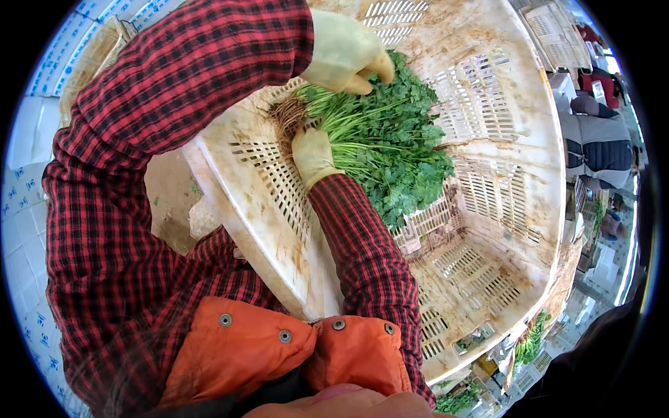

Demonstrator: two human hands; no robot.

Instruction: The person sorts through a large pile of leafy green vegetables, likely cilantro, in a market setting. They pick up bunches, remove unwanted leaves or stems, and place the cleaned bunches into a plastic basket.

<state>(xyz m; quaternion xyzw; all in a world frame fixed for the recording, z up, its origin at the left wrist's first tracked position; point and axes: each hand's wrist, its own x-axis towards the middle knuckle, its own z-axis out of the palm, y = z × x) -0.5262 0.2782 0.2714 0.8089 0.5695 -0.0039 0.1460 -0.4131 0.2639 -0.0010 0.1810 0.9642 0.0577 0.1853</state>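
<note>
A large bunch of leafy green herbs, resembling coriander, lies across a white plastic crate, with pale stems and brown roots on the left. My right hand, in a pale rubber glove, is closed around the stems beside the roots; its fingertips are partly hidden. Above the upper leaves is my left hand, gloved alike, its fingers bent downward and apart. Nothing shows in its grasp, and contact with the leaves is unclear. The slotted, brown-stained crate surrounds the bunch and both hands.
The crate's near rim slants close to my body. More greens lie beyond the crate at lower right, with others below it. A person in a grey and black garment is at far right. White boxes stand at left.
</note>
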